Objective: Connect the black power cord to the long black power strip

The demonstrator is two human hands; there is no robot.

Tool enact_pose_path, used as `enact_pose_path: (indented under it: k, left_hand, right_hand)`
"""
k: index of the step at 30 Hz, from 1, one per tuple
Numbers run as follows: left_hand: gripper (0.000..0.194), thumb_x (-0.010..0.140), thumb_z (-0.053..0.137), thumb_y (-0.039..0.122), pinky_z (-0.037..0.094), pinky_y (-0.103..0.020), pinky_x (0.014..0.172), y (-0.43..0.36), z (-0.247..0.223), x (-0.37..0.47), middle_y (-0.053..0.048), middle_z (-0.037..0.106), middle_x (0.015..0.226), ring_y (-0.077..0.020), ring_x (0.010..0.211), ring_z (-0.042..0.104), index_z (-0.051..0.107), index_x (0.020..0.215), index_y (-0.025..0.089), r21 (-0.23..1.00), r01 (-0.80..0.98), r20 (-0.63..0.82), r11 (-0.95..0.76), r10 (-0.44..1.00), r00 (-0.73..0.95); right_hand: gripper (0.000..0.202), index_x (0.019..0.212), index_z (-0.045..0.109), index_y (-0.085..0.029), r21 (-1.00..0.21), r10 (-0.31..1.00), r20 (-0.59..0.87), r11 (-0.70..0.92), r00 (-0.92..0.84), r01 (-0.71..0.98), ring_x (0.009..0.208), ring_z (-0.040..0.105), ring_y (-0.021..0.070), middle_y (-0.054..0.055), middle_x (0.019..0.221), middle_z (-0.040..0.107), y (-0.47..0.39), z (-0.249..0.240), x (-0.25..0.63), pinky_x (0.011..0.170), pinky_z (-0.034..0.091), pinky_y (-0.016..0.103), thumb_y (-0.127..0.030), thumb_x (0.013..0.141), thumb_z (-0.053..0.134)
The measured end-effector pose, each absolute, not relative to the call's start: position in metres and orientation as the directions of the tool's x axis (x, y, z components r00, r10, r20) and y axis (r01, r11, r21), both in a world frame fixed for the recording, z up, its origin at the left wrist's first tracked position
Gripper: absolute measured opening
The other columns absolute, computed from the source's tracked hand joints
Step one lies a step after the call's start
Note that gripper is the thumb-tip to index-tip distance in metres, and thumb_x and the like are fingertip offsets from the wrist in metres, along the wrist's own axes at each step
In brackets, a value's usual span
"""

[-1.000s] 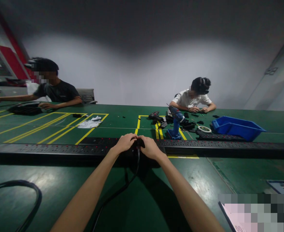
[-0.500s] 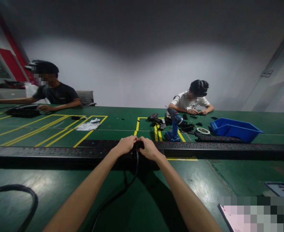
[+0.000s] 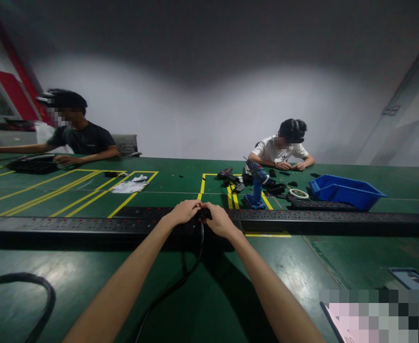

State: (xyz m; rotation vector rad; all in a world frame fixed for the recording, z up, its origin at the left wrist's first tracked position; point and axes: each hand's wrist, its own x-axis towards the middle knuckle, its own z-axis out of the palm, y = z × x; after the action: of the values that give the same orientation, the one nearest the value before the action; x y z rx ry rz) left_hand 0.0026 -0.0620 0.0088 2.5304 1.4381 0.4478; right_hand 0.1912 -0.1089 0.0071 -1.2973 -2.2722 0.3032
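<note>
Both my hands meet over the middle of a long black power strip (image 3: 88, 225) that lies across the green table. My left hand (image 3: 185, 212) has its fingers closed at a small dark piece, and my right hand (image 3: 217, 219) pinches the same dark piece (image 3: 205, 213) from the right. A black cable (image 3: 199, 252) hangs from between the hands and curves down toward the near edge. The fingertips partly hide the dark piece. A second black strip (image 3: 324, 219) runs off to the right.
A blue cordless drill (image 3: 255, 186) stands beyond my right hand, near a blue bin (image 3: 345, 190), a tape roll (image 3: 298, 193) and black parts. White gloves (image 3: 131, 185) lie left. Another thick cable (image 3: 45, 286) curls near left. Two people sit across the table.
My left hand's fingers have shifted very slightly at the dark piece. The view has moved a little; otherwise the hands and cable stay in place.
</note>
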Motion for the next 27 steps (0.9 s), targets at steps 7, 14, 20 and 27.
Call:
enact_pose_path:
  k: [7, 14, 20, 27]
  left_hand:
    - [0.028, 0.095, 0.034, 0.027, 0.043, -0.035, 0.092, -0.077, -0.001, 0.01, -0.006, 0.069, 0.108, -0.0224, 0.1, 0.064, 0.059, 0.106, 0.024, 0.262, 0.855, 0.253, -0.447, 0.887, 0.386]
    - [0.029, 0.094, 0.035, 0.024, 0.036, -0.041, 0.102, -0.087, 0.0, 0.009, -0.005, 0.069, 0.108, -0.023, 0.1, 0.064, 0.058, 0.111, 0.025, 0.231, 0.872, 0.251, -0.431, 0.892, 0.375]
    - [0.029, 0.094, 0.036, 0.027, 0.044, -0.032, 0.086, -0.088, 0.0, 0.008, -0.005, 0.07, 0.105, -0.0232, 0.097, 0.064, 0.06, 0.111, 0.026, 0.235, 0.878, 0.261, -0.418, 0.897, 0.357]
    - [0.029, 0.095, 0.036, 0.031, 0.044, -0.03, 0.084, -0.085, -0.002, 0.004, -0.004, 0.07, 0.106, -0.0227, 0.097, 0.065, 0.06, 0.111, 0.027, 0.274, 0.852, 0.256, -0.446, 0.888, 0.382]
  right_hand:
    - [0.046, 0.125, 0.051, -0.023, -0.423, 0.863, 0.315, 0.5, -0.394, 0.756, 0.106, 0.057, 0.022, 0.007, 0.114, 0.064, -0.11, 0.008, 0.19, 0.086, 0.04, 0.03, -0.018, 0.08, 0.06]
    - [0.044, 0.119, 0.055, -0.024, -0.471, 0.871, 0.333, 0.486, -0.363, 0.736, 0.103, 0.058, 0.0228, 0.005, 0.11, 0.065, -0.108, 0.006, 0.19, 0.085, 0.041, 0.03, -0.018, 0.076, 0.062]
    - [0.042, 0.115, 0.055, -0.022, -0.493, 0.836, 0.376, 0.545, -0.399, 0.678, 0.101, 0.058, 0.0211, 0.005, 0.109, 0.065, -0.1, -0.002, 0.193, 0.084, 0.041, 0.029, -0.019, 0.074, 0.064]
    - [0.037, 0.113, 0.056, -0.021, -0.475, 0.815, 0.394, 0.576, -0.424, 0.666, 0.101, 0.058, 0.0214, 0.007, 0.109, 0.064, -0.097, -0.007, 0.193, 0.084, 0.042, 0.03, -0.019, 0.077, 0.062]
